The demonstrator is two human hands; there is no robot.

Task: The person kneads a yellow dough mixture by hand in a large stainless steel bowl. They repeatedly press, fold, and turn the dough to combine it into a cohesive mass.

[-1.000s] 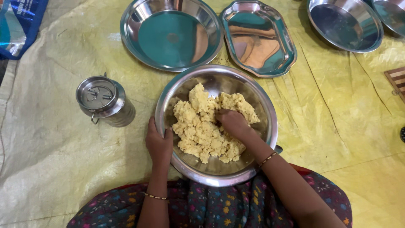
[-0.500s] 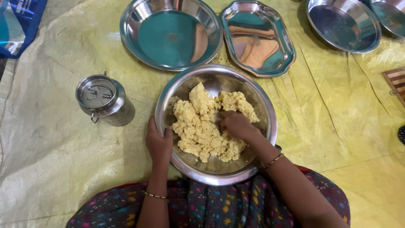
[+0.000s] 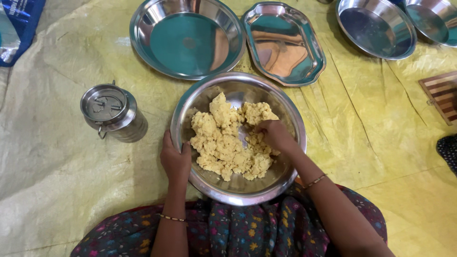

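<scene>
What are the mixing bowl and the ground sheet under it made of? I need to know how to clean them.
The mixing bowl looks like polished steel: silvery, with mirror-like reflections. The ground sheet seems to be woven plastic, yellowish and creased with a slight sheen, though that is less certain.

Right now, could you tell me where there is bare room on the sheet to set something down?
Bare sheet lies left of the bowl and below the can; another patch lies right of the bowl, below the tray. Along the top it is crowded: round plate, tray and two dishes sit close. Both hands are at the bowl.
</scene>
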